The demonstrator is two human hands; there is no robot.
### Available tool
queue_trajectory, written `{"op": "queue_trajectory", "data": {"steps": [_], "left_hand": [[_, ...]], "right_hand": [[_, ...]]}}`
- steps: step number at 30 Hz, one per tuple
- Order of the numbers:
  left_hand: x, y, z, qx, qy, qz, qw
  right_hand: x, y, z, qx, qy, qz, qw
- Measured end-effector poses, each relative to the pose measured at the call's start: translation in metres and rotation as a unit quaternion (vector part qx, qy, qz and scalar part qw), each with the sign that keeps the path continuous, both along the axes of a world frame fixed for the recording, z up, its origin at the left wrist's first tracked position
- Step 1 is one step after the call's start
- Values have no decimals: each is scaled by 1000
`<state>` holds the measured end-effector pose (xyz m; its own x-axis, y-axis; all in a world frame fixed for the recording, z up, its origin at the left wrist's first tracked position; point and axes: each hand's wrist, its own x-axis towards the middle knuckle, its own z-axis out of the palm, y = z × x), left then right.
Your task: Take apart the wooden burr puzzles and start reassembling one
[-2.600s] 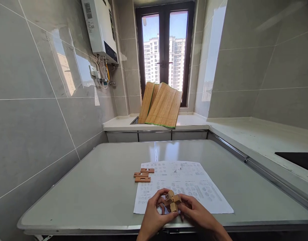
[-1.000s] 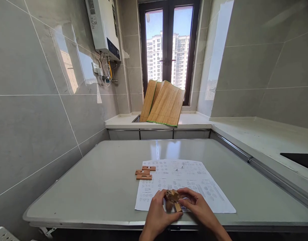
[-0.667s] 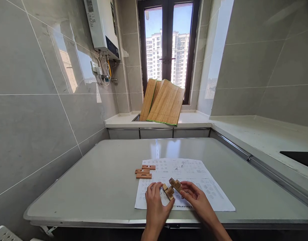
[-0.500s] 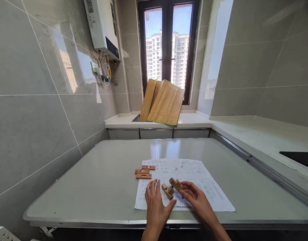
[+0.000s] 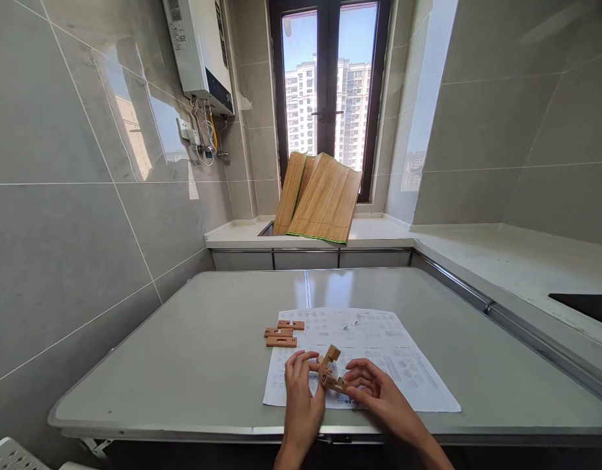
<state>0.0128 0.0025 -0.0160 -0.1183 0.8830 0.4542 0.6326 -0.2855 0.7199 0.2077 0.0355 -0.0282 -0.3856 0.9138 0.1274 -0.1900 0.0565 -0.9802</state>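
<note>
Two notched wooden puzzle pieces meet above the printed sheet [image 5: 403, 365], between my hands. My left hand [image 5: 302, 391] grips the upright notched piece [image 5: 332, 354] between thumb and fingers at its left side. The thumb and fingers of my right hand [image 5: 379, 391] pinch the right end of the lower notched piece [image 5: 336, 384], which lies across the foot of the first. Whether the two are interlocked or merely touching, I cannot tell. Left of the sheet's upper part lie three flat reddish-brown slotted wooden pieces [image 5: 281, 342], apart from my hands.
The sheet lies on a pale folding table [image 5: 174, 365] with a centre seam. A white counter [image 5: 516, 261] runs along the back and right, with a bamboo mat [image 5: 325, 202] leaning before the window. A water heater [image 5: 198, 59] hangs on the left wall.
My left hand has closed from open onto a wooden piece and lifted it off the sheet. My right hand has lowered and turned its piece against the other.
</note>
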Motion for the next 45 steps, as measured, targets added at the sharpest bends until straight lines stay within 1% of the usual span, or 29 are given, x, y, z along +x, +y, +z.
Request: {"op": "queue_trajectory", "data": {"steps": [2,5,9,13,17,21,24,28,31,34,38,40,42,43,45], "left_hand": [[0,2,-3,15,-10,47,999],[1,3,-7,52,2,122,991],[6,3,-9,83,79,187,976],[12,1,-10,73,153,220,961],[16,1,-10,66,192,223,953],[16,2,-11,56,189,206,958],[14,3,-12,33,150,182,971],[11,0,-13,-6,102,103,989],[9,-1,-11,-19,122,41,992],[6,1,-4,-44,159,-26,986],[0,8,18,-61,209,-113,969],[-4,12,28,-66,221,-146,962],[-9,15,34,-61,222,-160,960],[-12,16,35,-57,221,-156,961],[-21,18,33,-52,222,-120,966]], "right_hand": [[0,1,-2,8,-5,-10,1000],[-2,3,-6,16,-9,-65,998],[-7,6,-10,29,-69,-139,987],[-12,5,-11,71,-156,-181,968],[-14,4,-11,110,-195,-210,952],[-16,3,-10,140,-214,-192,948],[-16,3,-8,150,-216,-164,951],[-16,0,-5,158,-229,-140,950],[-15,-3,-1,161,-242,-111,950],[-14,-5,4,157,-246,-92,952],[-14,-4,7,147,-227,-99,958],[-15,-3,6,141,-218,-108,960],[-15,-2,4,134,-216,-113,961],[-15,-2,4,131,-217,-114,961],[-14,-2,3,127,-223,-115,960]]}}
